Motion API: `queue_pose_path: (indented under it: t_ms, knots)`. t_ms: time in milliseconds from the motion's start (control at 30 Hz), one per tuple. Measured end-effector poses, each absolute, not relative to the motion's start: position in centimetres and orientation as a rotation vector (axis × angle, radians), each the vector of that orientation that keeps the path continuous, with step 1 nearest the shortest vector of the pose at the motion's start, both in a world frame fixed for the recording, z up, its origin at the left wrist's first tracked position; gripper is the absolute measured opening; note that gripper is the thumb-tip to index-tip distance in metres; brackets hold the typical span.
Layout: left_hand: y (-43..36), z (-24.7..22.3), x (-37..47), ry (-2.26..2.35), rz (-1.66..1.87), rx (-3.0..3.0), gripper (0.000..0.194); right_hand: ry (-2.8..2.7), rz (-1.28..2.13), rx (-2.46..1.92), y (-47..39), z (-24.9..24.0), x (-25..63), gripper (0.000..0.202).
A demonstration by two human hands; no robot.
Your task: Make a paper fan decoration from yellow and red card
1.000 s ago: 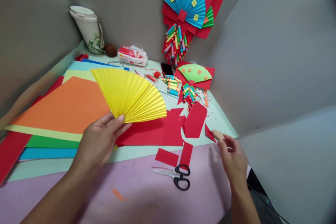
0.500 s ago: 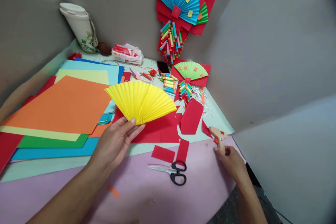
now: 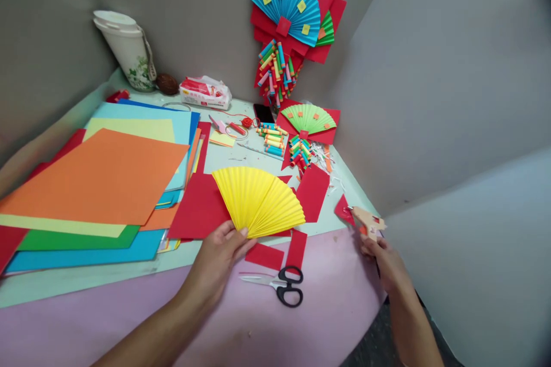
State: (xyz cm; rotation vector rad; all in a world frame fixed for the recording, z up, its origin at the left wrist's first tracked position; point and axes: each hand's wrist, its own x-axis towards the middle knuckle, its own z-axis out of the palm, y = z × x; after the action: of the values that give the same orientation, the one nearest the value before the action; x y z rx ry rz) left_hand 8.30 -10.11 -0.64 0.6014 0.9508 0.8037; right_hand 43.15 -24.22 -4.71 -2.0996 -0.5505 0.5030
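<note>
A yellow pleated paper fan [image 3: 262, 200] is spread open, its narrow base pinched by my left hand [image 3: 221, 258]. It overlaps a large red paper sheet [image 3: 198, 203] on the table. At the right, my right hand [image 3: 381, 258] is wrapped round the handle of a beige glue gun [image 3: 368, 222]. The gun's nozzle points left at a small red paper scrap [image 3: 344, 210]. Between my hands lie black-handled scissors [image 3: 278, 282], blades to the left, below two small red paper strips [image 3: 264, 256].
Stacked coloured paper [image 3: 94, 183] covers the left side. Small paper rolls [image 3: 273, 140], a phone [image 3: 263, 113], tissues [image 3: 205, 93] and a white cup [image 3: 127, 49] stand or lie at the back. A red hanging with a blue fan [image 3: 288, 6] is on the wall.
My left hand has moved the yellow fan right and down, nearer the front. My right hand has lifted the glue gun slightly, tilting it, and its nozzle now reaches the red scrap.
</note>
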Motion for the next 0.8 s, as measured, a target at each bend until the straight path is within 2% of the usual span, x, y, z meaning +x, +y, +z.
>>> queue_pose_path:
  t_ms: [133, 267, 367, 500, 700, 800]
  knots:
    - [-10.4, -0.5, 8.2, 0.920, 0.761, 0.643, 0.021, -0.534, 0.592, -1.836, -24.7, -2.9, 41.5, 0.047]
    - [-10.9, -0.6, 8.3, 0.868, 0.698, 0.708, 0.027, -0.622, 0.686, -1.710, -24.7, -1.0, 39.8, 0.040]
    - [-11.1, -0.7, 8.2, 0.835, 0.689, 0.734, 0.028, -0.691, 0.681, -1.837, -24.4, -0.4, 38.9, 0.041]
    - [-10.8, -0.6, 8.0, 0.850, 0.756, 0.733, 0.025, -0.800, 0.546, -2.139, -24.1, 0.2, 37.7, 0.055]
    - [-10.0, -0.1, 7.8, 0.925, 0.844, 0.649, 0.025, -0.944, 0.835, -2.046, -23.8, 1.3, 36.1, 0.049]
    - [-9.6, -0.1, 7.6, 0.901, 0.893, 0.635, 0.020, -0.888, 0.872, -2.006, -23.5, 1.1, 35.8, 0.051]
